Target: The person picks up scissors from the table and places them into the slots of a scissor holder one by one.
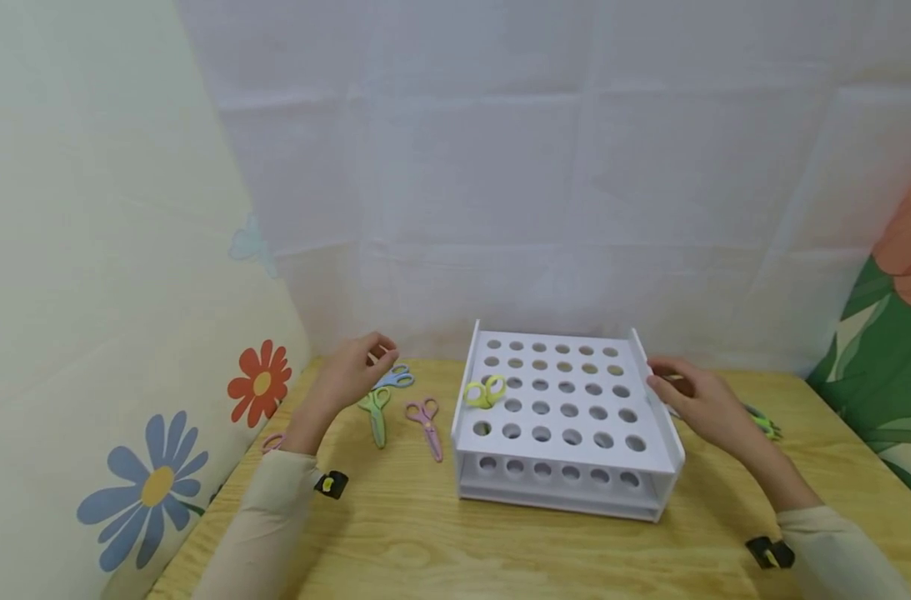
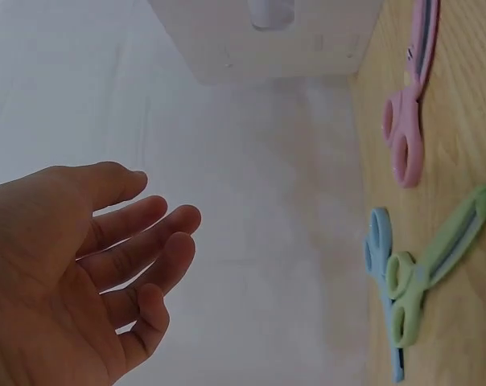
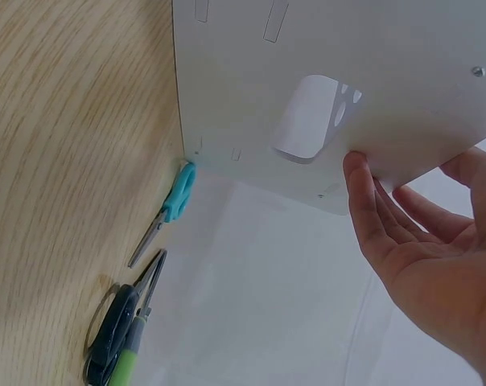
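A white rack (image 1: 541, 442) with rows of round holes stands on the wooden table. Yellow-green scissors (image 1: 488, 392) sit in one of its left holes, handles up. My right hand (image 1: 695, 404) holds the rack's right side panel (image 3: 251, 104) near its upper edge, fingertips against the outer face. Left of the rack my left hand (image 1: 357, 367) is raised with loosely bent fingers and holds nothing. Below and beside it lie blue scissors (image 2: 378, 245), green scissors (image 2: 424, 277) and pink-purple scissors (image 2: 408, 133).
Another pink pair of scissors (image 1: 272, 442) lies partly hidden behind my left forearm. On the right side are teal-handled scissors (image 3: 179, 193), dark-handled scissors (image 3: 113, 330) and a green-handled pair (image 3: 129, 358). A white cloth (image 1: 500, 167) hangs behind the table.
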